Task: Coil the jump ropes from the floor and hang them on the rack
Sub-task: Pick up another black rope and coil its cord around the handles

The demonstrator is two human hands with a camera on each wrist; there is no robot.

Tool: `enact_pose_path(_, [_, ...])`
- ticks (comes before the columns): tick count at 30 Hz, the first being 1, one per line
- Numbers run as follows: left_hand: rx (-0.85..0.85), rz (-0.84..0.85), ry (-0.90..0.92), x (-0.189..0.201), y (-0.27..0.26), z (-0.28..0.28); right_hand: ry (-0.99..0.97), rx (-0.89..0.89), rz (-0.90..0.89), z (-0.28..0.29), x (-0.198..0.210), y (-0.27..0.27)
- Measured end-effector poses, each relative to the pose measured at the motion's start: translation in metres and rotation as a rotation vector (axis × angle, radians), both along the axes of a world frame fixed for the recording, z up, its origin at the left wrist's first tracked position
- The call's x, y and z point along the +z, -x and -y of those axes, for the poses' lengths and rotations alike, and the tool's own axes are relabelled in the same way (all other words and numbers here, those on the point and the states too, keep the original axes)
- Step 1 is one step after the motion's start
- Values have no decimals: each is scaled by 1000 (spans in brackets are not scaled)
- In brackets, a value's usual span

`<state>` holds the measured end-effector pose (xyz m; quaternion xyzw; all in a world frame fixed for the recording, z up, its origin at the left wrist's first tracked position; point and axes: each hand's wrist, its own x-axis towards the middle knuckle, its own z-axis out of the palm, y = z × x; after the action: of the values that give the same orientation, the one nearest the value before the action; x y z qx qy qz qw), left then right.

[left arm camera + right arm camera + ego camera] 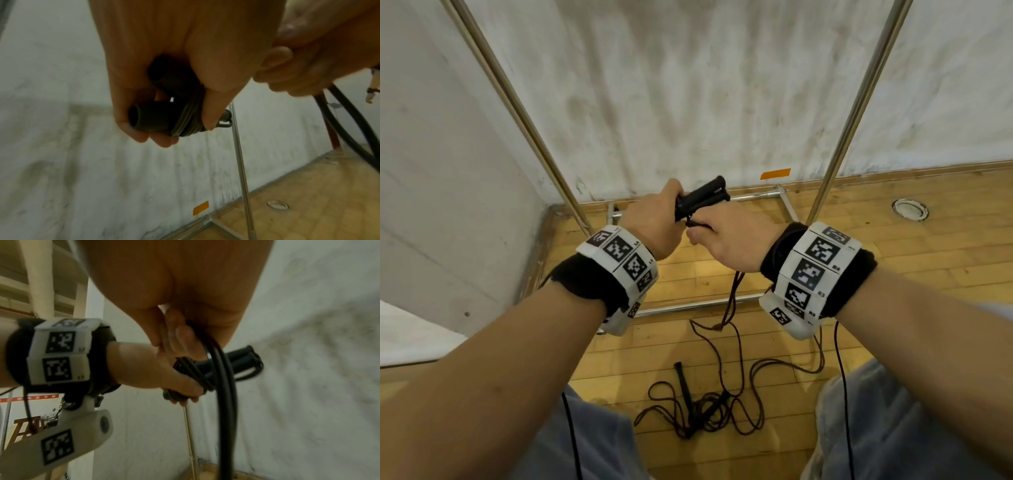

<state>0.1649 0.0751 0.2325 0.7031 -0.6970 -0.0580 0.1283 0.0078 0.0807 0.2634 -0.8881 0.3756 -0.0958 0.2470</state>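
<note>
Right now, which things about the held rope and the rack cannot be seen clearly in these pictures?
- Rack: its top bar is cut off by the upper edge in the head view.
- Handles: the wound end is covered by the left hand.
- Cord: the right hand hides where it is pinched; the right wrist view is blurred.
- Second rope: its tangle hides one handle.

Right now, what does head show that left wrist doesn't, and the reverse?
Head only: a second jump rope tangled on the floor, and the right hand pinching the cord that trails down. Left wrist only: cord turns wound round the paired black handles. Both: left hand gripping those handles, rack pole, orange tape.
</note>
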Motion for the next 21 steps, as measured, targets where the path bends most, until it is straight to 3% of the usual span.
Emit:
enact_pose_path(3, [-105,47,11,-10,8,-4,45,6,46,5,4,3])
enact_pose_path(9, [-103,60,142,-13,24,-8,113,-69,132,19,5,15])
enact_pose_path(14, [-110,39,98,-12,28,-14,210,-181,150,32,7,26])
enact_pose_path(17, [-177,-3,33,-2,29,-19,132,-271,176,45,10,35])
enact_pose_path(21, [-292,-168,15,12,27,-27,-124,-298,215,55,10,46])
